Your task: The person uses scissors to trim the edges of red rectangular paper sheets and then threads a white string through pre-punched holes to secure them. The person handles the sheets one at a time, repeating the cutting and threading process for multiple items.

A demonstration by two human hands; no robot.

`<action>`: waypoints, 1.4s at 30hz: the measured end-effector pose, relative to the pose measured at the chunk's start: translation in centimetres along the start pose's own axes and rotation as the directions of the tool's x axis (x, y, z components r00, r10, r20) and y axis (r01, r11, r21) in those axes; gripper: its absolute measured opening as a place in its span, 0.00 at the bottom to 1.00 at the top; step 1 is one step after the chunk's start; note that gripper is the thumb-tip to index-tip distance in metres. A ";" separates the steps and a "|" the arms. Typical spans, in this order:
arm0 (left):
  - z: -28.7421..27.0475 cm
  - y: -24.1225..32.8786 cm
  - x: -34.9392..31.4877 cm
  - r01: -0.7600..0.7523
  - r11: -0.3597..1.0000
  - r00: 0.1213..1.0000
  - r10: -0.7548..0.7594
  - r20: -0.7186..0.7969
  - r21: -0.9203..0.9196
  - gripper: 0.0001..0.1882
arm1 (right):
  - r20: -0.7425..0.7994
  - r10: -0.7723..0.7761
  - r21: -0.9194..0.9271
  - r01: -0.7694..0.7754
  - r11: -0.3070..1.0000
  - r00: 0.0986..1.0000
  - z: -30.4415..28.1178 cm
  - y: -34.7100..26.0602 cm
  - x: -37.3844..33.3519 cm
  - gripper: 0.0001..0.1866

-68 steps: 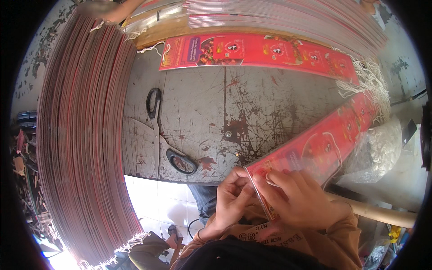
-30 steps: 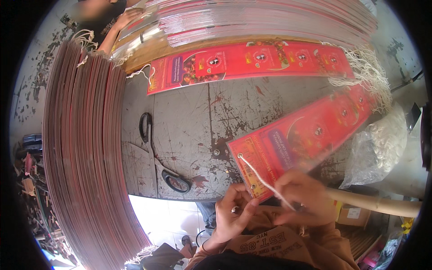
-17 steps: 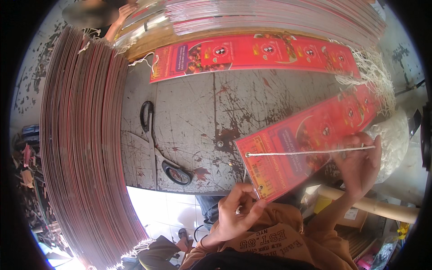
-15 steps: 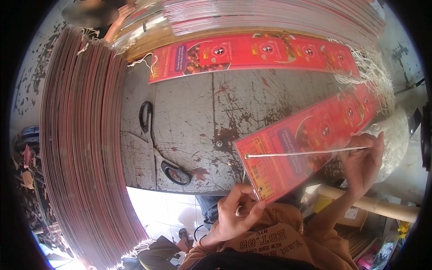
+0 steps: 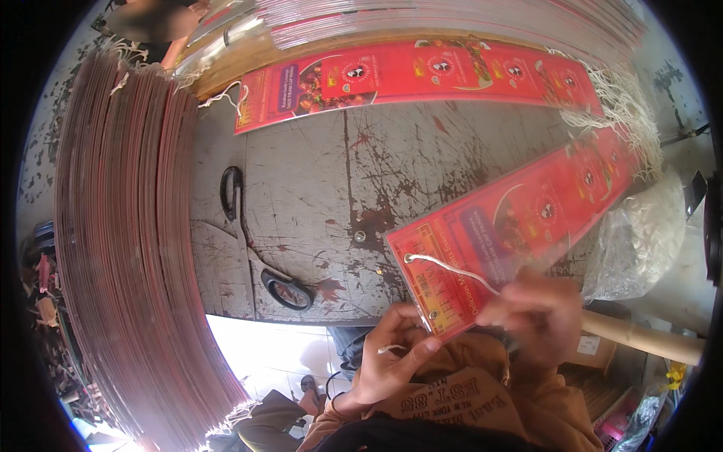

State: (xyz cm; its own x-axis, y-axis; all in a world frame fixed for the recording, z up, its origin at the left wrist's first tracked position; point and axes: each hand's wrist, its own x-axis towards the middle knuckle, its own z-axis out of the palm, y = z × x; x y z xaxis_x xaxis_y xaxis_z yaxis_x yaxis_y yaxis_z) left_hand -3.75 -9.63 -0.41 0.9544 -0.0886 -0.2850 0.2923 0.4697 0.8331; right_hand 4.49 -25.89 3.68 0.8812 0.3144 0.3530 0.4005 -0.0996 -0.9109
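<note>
A long red printed plastic-covered card (image 5: 512, 218) slants across the table's right side, its lower end over the near edge. My left hand (image 5: 395, 354) is closed on its bottom corner, thumb on top; a short end of white string shows by its fingers. Through an eyelet in the card's upper corner comes a white string (image 5: 452, 268), which curves slackly over the face to my right hand (image 5: 538, 313). That hand is motion-blurred, its fingers drawn together where the string runs into them. The other corner eyelet, beside my left thumb, has no string visible on top.
Black-handled scissors (image 5: 247, 241) lie spread on the scratched grey table (image 5: 301, 181). A tall stack of cards (image 5: 128, 248) lines the left; another stack (image 5: 452, 19) is at the back. One red card (image 5: 414, 75) lies before it. White strings (image 5: 621, 98) bunch beside a plastic bag (image 5: 640, 233).
My right hand has come left and down from beside the bag to the card's lower end. The string, taut before, now hangs slack. My left hand keeps its hold on the corner.
</note>
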 end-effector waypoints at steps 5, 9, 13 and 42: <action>-0.2 -0.1 -0.1 -0.050 0.997 0.996 0.046 0.078 0.052 0.16 | 0.266 -0.134 -0.317 0.218 0.923 0.954 0.0 -0.4 0.9 0.18; 0.6 -0.1 -0.2 -0.023 0.997 1.000 0.024 0.017 -0.077 0.18 | 0.374 -0.085 -0.412 0.248 0.877 0.923 0.0 -1.0 0.9 0.19; 0.6 -0.5 -0.1 -0.024 0.994 1.000 0.026 0.018 -0.107 0.19 | 0.357 -0.149 -0.489 0.320 0.811 0.922 0.4 -0.9 0.3 0.18; 1.0 -1.0 0.0 -0.070 0.993 0.997 0.074 0.037 -0.095 0.18 | 0.512 -0.299 -0.495 0.561 0.664 0.806 -0.5 -1.2 -0.2 0.14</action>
State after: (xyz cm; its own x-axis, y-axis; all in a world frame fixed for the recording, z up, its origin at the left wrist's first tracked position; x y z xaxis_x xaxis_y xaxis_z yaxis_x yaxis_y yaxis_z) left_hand -3.92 -10.98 -0.74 0.9749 -0.0865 -0.2050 0.2180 0.5564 0.8018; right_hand 3.91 -26.30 4.83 0.4618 0.7660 0.4473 0.8842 -0.3573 -0.3009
